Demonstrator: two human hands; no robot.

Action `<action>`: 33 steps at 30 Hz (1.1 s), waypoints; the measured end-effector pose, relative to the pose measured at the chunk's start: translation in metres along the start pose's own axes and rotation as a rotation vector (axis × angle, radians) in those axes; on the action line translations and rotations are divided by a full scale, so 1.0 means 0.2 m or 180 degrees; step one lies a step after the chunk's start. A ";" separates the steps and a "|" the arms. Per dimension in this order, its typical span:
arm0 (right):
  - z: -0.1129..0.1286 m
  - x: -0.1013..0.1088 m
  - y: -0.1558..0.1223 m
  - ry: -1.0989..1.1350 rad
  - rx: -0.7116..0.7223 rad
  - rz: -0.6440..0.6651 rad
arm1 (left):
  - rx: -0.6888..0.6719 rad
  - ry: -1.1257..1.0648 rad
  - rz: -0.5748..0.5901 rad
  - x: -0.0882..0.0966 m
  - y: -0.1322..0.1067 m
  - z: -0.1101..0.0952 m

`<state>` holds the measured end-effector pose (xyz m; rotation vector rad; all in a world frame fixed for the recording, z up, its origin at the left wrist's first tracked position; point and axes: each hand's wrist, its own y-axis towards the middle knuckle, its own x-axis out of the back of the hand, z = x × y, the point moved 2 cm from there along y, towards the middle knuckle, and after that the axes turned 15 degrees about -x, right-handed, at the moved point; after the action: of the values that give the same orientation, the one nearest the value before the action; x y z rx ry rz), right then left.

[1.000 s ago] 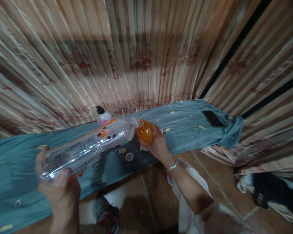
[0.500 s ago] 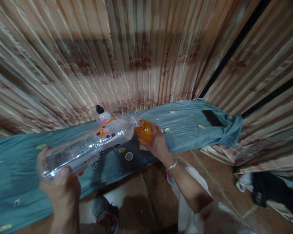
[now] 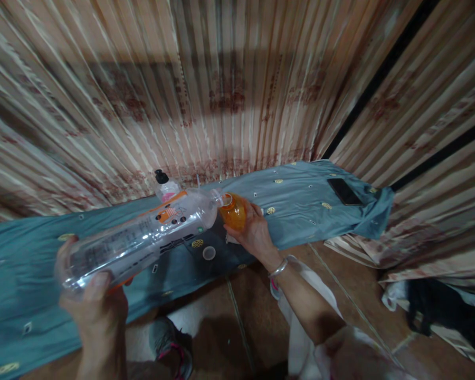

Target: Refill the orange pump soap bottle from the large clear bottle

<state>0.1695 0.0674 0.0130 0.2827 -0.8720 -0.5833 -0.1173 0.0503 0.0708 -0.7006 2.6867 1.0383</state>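
My left hand (image 3: 93, 303) grips the base of a large clear plastic bottle (image 3: 142, 237) with an orange label, tipped almost level so its neck points right. The open mouth of that bottle meets the mouth of a small bottle of orange liquid (image 3: 233, 211). My right hand (image 3: 253, 229) is wrapped round the small bottle and holds it on the blue-green cloth (image 3: 301, 203). A silver bangle sits on my right wrist. A small round white cap (image 3: 209, 253) lies on a dark patch of the cloth just below the two bottles.
A pink-and-clear bottle with a black cap (image 3: 165, 187) stands behind the large bottle, by the striped curtain (image 3: 229, 89). A black phone (image 3: 343, 191) lies at the cloth's right end. Brown tiled floor, a shoe (image 3: 174, 353) and dark fabric (image 3: 443, 316) lie below.
The large bottle's base has dropped slightly and shifted left in my left hand. The small orange bottle and my right hand stay in place.
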 end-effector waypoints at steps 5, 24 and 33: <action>0.00 -0.01 0.00 0.0000 0.0043 -0.0090 | 0.0006 0.0001 0.0057 0.01 0.00 -0.01; 0.01 0.00 0.00 0.0014 0.0073 -0.0109 | -0.0057 0.0099 0.0209 0.01 0.00 -0.01; 0.00 0.00 0.00 0.0002 0.0003 0.0009 | -0.0020 0.0154 0.0147 0.02 0.00 0.00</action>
<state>0.1686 0.0673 0.0133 0.2824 -0.8719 -0.5800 -0.1209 0.0488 0.0701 -0.6764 2.7543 1.0544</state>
